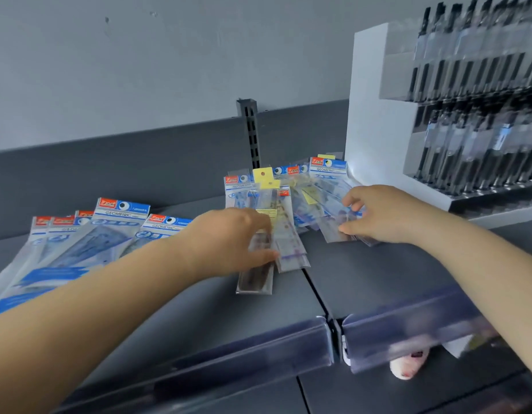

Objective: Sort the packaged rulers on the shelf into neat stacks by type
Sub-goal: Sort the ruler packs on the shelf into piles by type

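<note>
Reaching across the dark grey shelf (378, 273), we have both hands on the packaged rulers. Our left hand (229, 240) grips a narrow clear sleeve holding a dark ruler (254, 279), thumb curled along its lower edge, fingers over the top; the sleeve lies lengthwise toward us, touching a pale clear ruler pack (290, 249) with purple markings just beside it. Our right hand (378, 215) pinches the near ends of a fanned bunch of clear ruler packs (333, 222), fingers curled over them and thumb beneath. Behind both hands lies a jumbled heap of packs (291, 186) with red-and-blue header cards reading GEOMETRIC, plus a few yellow tags. Off to the left, well apart, a loose overlapping row of larger GEOMETRIC packs (88, 243) lies flat, blue-printed and partly under our left forearm. A white display rack (375, 115) of dark pens stands at the right.
</note>
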A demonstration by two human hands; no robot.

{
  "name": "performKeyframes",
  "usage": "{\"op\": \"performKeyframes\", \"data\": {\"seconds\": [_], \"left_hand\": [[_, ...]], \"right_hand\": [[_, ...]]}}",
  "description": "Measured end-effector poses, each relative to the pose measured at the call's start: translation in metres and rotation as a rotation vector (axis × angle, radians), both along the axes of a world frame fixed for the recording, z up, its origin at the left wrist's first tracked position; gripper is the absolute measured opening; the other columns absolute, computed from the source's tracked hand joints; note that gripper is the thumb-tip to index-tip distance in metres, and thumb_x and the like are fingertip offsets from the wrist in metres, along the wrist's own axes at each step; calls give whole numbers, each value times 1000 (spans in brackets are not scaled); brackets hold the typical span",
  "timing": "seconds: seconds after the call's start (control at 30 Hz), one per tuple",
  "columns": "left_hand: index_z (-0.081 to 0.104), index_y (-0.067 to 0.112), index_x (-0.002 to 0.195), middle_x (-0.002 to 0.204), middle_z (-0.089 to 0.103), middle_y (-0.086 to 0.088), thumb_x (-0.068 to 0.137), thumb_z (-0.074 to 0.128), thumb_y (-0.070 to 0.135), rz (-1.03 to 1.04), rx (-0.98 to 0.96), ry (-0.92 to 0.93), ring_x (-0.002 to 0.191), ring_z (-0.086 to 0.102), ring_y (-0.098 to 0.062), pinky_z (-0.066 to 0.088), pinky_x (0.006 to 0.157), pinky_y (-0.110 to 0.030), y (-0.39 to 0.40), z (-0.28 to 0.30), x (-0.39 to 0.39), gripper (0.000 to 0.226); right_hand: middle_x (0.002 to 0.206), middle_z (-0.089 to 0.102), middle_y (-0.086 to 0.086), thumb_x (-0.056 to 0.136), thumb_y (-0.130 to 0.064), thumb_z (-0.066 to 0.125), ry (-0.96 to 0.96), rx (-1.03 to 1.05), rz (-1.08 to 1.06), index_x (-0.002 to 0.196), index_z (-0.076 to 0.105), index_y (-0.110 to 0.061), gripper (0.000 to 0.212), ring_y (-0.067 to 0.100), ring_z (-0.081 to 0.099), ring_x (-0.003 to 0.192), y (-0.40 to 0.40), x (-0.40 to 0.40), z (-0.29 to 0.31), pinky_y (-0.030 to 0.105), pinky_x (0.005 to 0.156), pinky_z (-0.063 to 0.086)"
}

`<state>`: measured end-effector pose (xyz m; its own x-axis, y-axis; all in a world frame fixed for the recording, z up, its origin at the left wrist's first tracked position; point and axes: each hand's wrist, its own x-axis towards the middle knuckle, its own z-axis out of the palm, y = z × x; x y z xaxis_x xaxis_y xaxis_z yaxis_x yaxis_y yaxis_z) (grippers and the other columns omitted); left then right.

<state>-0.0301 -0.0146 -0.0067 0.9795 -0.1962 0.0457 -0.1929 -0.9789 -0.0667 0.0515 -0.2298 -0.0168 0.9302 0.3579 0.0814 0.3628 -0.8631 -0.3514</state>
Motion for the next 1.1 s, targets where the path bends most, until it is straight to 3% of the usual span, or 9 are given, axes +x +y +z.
{"op": "performKeyframes", "data": {"seconds": [0.17,0.3,0.4,0.5,0.6,0.67,0.73,0.87,1.1], "left_hand": [[49,22,122,119,54,3,83,56,55,226,-107,-7,99,55,-18,43,78,-27,-11,-6,-13,51],[47,19,119,93,56,3,81,63,51,361,-169,9,87,55,-20,41,70,-29,-14,-9,-20,51],[47,18,125,77,54,5,81,68,37,418,-366,-16,79,52,-17,37,65,-28,-16,-10,-26,52],[59,14,117,77,60,1,88,61,21,422,-541,-118,75,55,-19,41,63,-27,-18,-11,-34,30],[63,15,98,64,60,5,93,50,15,433,-845,-277,53,52,-13,42,55,-27,-18,-14,-48,14],[60,15,90,53,53,7,94,48,10,437,-1154,-377,43,45,-11,36,43,-19,-19,-14,-63,14],[60,17,83,53,53,5,92,44,0,428,-1384,-468,43,43,-12,31,37,-16,-16,-14,-79,25],[61,16,77,55,54,-2,84,43,-11,443,-1575,-581,48,41,-20,27,33,-15,-3,-15,-113,34],[62,15,101,77,70,-2,88,57,-1,502,-1629,-646,50,62,-14,46,36,-23,54,-17,-176,22]], "right_hand": [[123,53,2,75,-37,75,99,61,14,128,47,-15,64,17,50,102,-10,-4,-2,26,84,39],[118,54,4,73,-33,76,113,101,3,133,41,-13,73,20,51,105,-11,-7,-6,27,83,39],[107,56,5,83,-22,66,23,206,18,128,48,-13,49,20,51,91,-9,-9,-11,27,71,37],[89,60,11,89,-16,53,-47,392,76,99,61,-8,16,30,59,80,-5,-18,-12,30,65,42],[71,57,6,85,-20,51,1,722,154,77,59,-13,14,24,49,66,3,-36,-12,31,59,35],[65,55,-2,75,-21,47,104,976,204,78,59,-15,14,18,47,63,13,-52,-11,29,60,36],[60,56,-9,79,-11,45,202,1153,260,83,60,-13,16,13,48,58,27,-68,-12,27,55,39],[64,59,-10,86,5,46,337,1269,380,88,64,-20,31,8,56,58,60,-98,-17,19,51,45],[68,67,-4,86,8,55,506,1332,464,94,63,-15,26,8,64,60,128,-147,-19,19,52,50]]}}
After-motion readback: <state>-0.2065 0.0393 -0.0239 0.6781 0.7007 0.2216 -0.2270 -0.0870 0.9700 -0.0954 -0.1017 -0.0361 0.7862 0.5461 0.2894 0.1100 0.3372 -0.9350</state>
